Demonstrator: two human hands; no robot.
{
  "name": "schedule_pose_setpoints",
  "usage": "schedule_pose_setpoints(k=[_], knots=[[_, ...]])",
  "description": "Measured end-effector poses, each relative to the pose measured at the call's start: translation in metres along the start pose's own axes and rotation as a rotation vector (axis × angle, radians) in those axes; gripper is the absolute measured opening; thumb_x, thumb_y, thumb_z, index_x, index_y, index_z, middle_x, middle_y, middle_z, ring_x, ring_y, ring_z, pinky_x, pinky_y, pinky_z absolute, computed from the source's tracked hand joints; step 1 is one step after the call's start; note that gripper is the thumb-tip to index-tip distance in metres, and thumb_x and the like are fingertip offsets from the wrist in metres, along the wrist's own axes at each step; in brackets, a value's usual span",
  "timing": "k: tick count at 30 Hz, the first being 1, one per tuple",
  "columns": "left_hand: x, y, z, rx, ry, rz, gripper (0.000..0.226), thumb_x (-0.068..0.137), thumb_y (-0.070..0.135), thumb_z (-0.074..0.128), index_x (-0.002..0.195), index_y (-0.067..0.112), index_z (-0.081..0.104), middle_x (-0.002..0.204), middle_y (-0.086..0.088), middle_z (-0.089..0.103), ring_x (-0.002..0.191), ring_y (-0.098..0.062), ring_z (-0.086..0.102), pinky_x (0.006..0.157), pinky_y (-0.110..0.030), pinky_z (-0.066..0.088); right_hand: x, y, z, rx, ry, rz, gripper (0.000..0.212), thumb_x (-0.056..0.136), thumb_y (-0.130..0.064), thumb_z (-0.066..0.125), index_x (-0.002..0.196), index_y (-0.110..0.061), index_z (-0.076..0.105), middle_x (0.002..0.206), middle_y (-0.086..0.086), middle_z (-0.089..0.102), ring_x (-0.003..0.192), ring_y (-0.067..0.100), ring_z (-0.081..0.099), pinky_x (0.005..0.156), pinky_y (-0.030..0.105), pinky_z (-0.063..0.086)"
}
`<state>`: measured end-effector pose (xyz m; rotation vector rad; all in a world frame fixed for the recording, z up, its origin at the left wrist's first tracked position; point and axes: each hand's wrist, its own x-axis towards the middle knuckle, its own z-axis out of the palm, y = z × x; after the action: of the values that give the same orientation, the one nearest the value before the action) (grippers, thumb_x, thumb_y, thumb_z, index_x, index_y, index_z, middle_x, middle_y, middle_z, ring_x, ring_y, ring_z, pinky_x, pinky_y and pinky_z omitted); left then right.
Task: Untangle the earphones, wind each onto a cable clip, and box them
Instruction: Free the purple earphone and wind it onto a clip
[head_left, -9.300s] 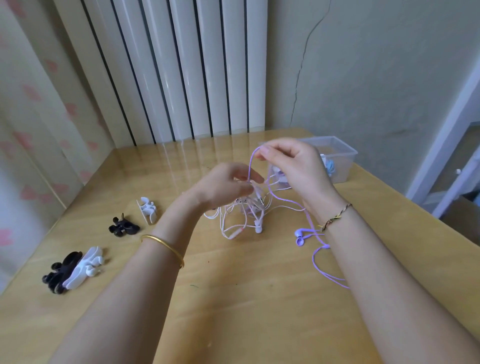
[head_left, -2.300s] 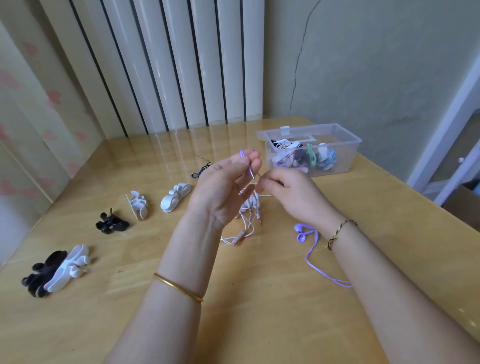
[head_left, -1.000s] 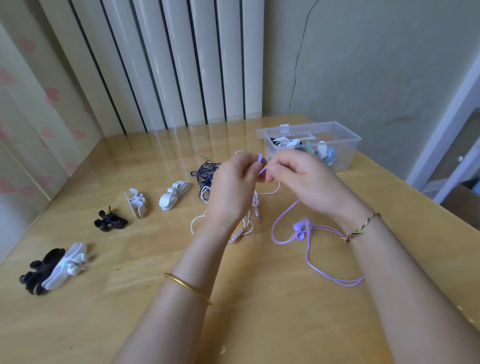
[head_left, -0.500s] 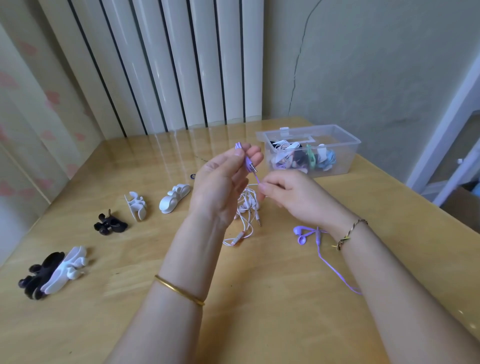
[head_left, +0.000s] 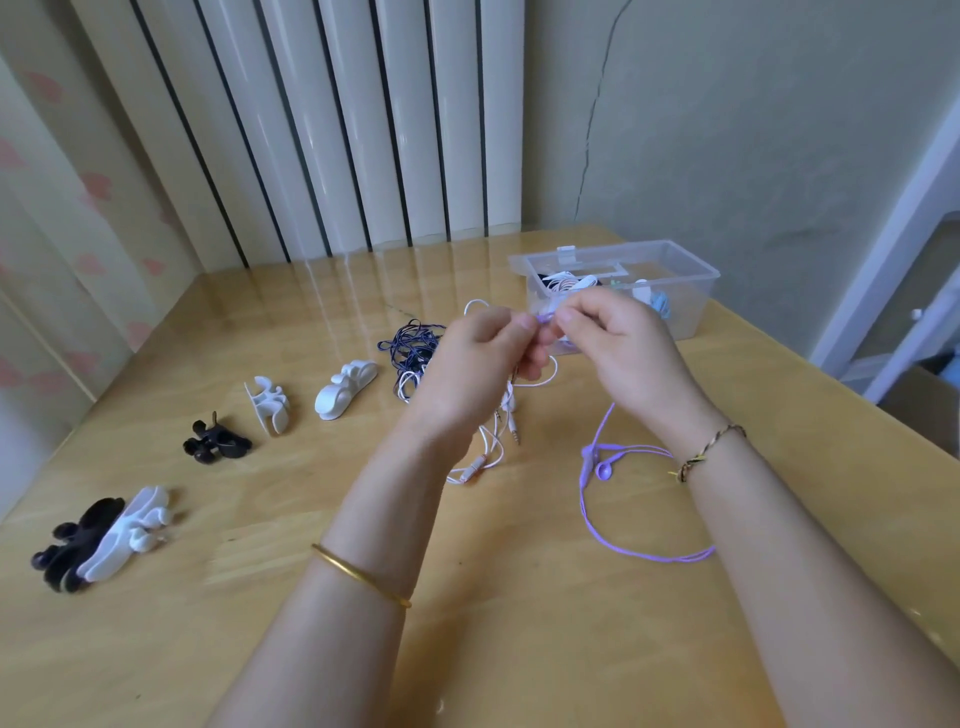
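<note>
My left hand (head_left: 483, 358) and my right hand (head_left: 618, 343) are raised together over the table and both pinch the plug end of the purple earphone cable (head_left: 597, 514). The cable hangs from my right hand and loops on the table, with its purple earbuds (head_left: 600, 465) lying below my right wrist. A tangle of white earphones (head_left: 493, 436) lies under my hands. A dark blue earphone tangle (head_left: 410, 348) lies behind my left hand. White cable clips (head_left: 345, 389) (head_left: 267, 405) and a black clip (head_left: 215, 441) sit to the left.
A clear plastic box (head_left: 691, 291) holding wound earphones stands at the back right, partly behind my right hand. A black and a white clip (head_left: 98, 540) lie together at the front left. The wooden table (head_left: 519, 649) meets a radiator and walls behind.
My hands have come together again and moved slightly up and right. The purple cable now hangs from my right hand and forms a wider loop on the table.
</note>
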<state>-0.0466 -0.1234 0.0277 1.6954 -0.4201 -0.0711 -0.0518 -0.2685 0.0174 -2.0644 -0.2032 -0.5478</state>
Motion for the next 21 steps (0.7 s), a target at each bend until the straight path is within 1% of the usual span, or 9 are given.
schedule_pose_setpoints(k=[3,5,6,8,11,14,16,18,21], knots=[[0.001,0.004,-0.005,-0.512,-0.034,-0.16,0.032,0.101,0.02,0.042,0.075,0.013,0.06,0.068,0.003,0.058,0.065,-0.008,0.059,0.069,-0.018,0.049,-0.003,-0.002,0.006,0.018,-0.155,0.03,0.034,0.098,-0.015,0.048,0.066,-0.025,0.056,0.046,-0.019,0.047,0.048,-0.002,0.042,0.052,0.015,0.028],[0.002,0.004,-0.007,-0.68,0.051,-0.222,0.025,0.099,0.023,0.046,0.081,0.017,0.063,0.075,0.007,0.067,0.07,-0.004,0.065,0.079,-0.027,0.046,-0.006,-0.004,0.009,-0.013,-0.257,0.037,0.031,0.097,-0.016,0.048,0.069,-0.021,0.061,0.043,-0.014,0.042,0.046,0.002,0.039,0.05,0.018,0.026],[0.002,0.002,-0.008,-0.686,0.114,-0.213,0.021,0.098,0.021,0.049,0.084,0.018,0.065,0.079,0.007,0.071,0.074,-0.002,0.067,0.081,-0.028,0.044,-0.008,-0.007,0.011,-0.032,-0.311,0.033,0.029,0.097,-0.017,0.049,0.072,-0.018,0.064,0.044,-0.011,0.04,0.046,0.003,0.037,0.05,0.021,0.026],[0.002,-0.001,-0.006,-0.594,0.231,-0.124,0.015,0.096,0.015,0.053,0.09,0.015,0.067,0.087,0.002,0.074,0.081,-0.005,0.07,0.081,-0.026,0.047,-0.011,-0.011,0.011,-0.061,-0.403,0.021,0.027,0.097,-0.018,0.049,0.077,-0.014,0.066,0.046,-0.011,0.037,0.046,0.003,0.036,0.051,0.021,0.026],[0.001,-0.007,-0.006,-0.224,0.36,0.062,0.013,0.092,0.006,0.058,0.091,0.011,0.069,0.088,-0.004,0.074,0.084,-0.013,0.071,0.084,-0.031,0.056,-0.012,-0.017,0.006,-0.042,-0.417,-0.01,0.028,0.097,-0.019,0.049,0.073,-0.019,0.063,0.046,-0.015,0.041,0.048,0.003,0.037,0.051,0.019,0.026],[0.002,-0.007,-0.006,0.187,0.293,0.169,0.013,0.092,0.01,0.058,0.088,0.014,0.071,0.082,0.002,0.073,0.082,-0.011,0.07,0.084,-0.035,0.055,-0.01,-0.019,0.001,0.018,-0.308,-0.019,0.029,0.095,-0.014,0.05,0.07,-0.022,0.059,0.049,-0.02,0.048,0.053,0.002,0.041,0.055,0.019,0.03],[0.002,-0.006,-0.005,0.368,0.196,0.157,0.017,0.095,0.015,0.053,0.089,0.01,0.069,0.076,0.004,0.071,0.078,-0.01,0.067,0.08,-0.031,0.052,-0.007,-0.017,0.0,0.026,-0.222,-0.019,0.029,0.095,-0.011,0.05,0.07,-0.023,0.057,0.054,-0.026,0.052,0.056,-0.003,0.045,0.057,0.014,0.031],[0.001,-0.005,-0.005,0.393,0.114,0.1,0.025,0.099,0.017,0.045,0.088,0.008,0.065,0.071,0.007,0.066,0.069,-0.008,0.062,0.075,-0.028,0.048,-0.006,-0.013,-0.001,0.026,-0.134,-0.018,0.029,0.095,-0.012,0.049,0.07,-0.025,0.055,0.056,-0.028,0.053,0.055,-0.006,0.047,0.055,0.011,0.03],[-0.001,-0.002,-0.005,0.27,0.024,0.032,0.032,0.102,0.019,0.038,0.088,0.005,0.063,0.068,0.006,0.06,0.058,-0.003,0.052,0.066,-0.022,0.044,-0.004,-0.008,-0.002,0.014,-0.059,-0.025,0.026,0.096,-0.011,0.048,0.073,-0.021,0.054,0.061,-0.019,0.057,0.052,-0.007,0.048,0.052,0.01,0.029]])
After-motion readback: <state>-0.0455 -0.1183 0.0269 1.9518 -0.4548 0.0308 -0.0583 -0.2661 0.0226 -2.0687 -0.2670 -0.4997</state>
